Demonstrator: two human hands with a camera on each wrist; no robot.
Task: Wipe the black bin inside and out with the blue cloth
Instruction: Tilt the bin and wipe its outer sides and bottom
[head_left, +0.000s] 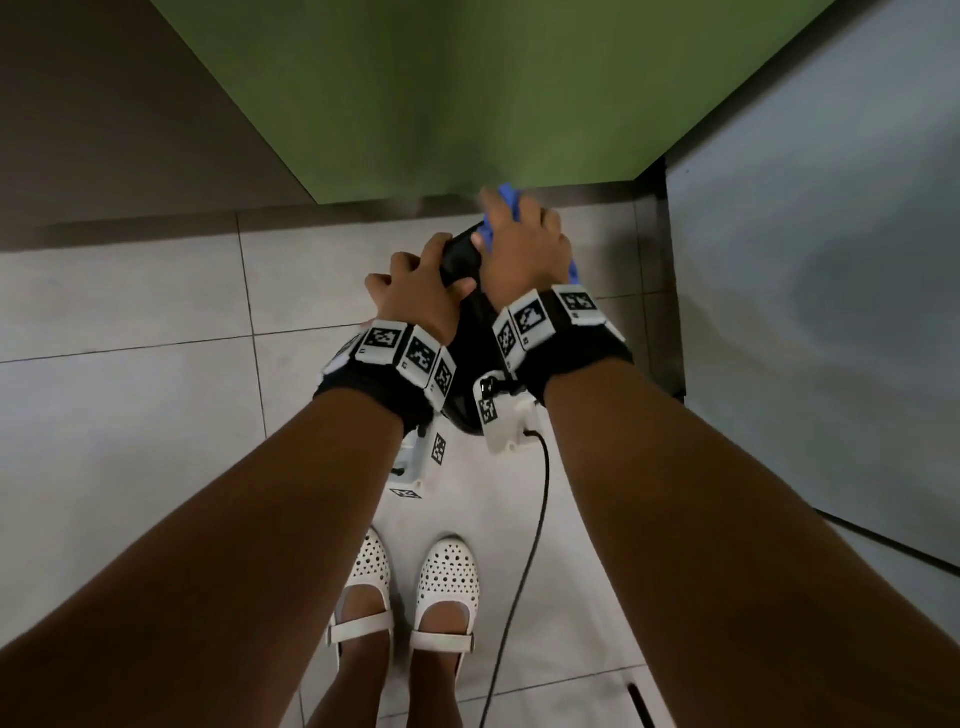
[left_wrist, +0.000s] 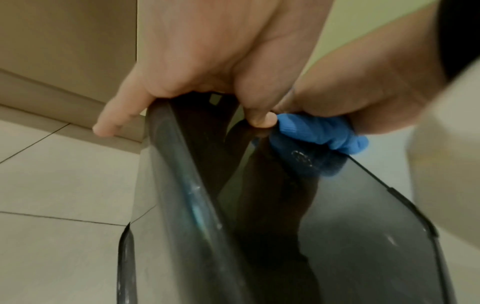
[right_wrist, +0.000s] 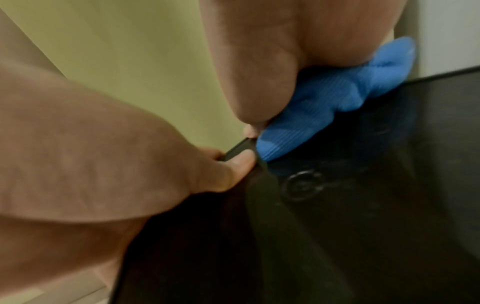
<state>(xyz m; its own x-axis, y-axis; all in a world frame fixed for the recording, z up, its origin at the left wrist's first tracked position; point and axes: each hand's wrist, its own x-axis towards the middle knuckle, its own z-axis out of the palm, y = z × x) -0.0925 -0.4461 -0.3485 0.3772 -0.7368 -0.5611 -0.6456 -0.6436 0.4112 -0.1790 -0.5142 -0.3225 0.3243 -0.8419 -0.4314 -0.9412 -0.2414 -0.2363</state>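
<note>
Your right hand (head_left: 524, 249) is bunched around the blue cloth (right_wrist: 324, 102), fingers curled over it and pressing it onto the top end of the black bin (left_wrist: 350, 226). From the right wrist view the cloth sits right by a small round moulded mark on the bin's dark plastic, with one end of the cloth sticking out past your palm. Your left hand (head_left: 415, 291) is clamped on the bin's edge just beside it: thumb on one side of the thin rim, fingers wrapped over the other, pinky hanging loose off to the side in the left wrist view. The two hands are basically touching, thumb tip right up against the cloth.

So the bin is up off the floor, held between your hands in front of you, tilted so it runs down toward your wrists. Most of it is hidden behind your wrist bands in the head view, so I can't really tell which end is up.

Further out: grey tiled floor (head_left: 130, 415) below, a green wall (head_left: 467, 93) straight ahead with a dark skirting strip at its base, a pale grey panel (head_left: 831, 234) on your right. Your white perforated shoes (head_left: 405, 587) are down below, and a black cable (head_left: 535, 509) trails from the right wrist unit to the floor.
</note>
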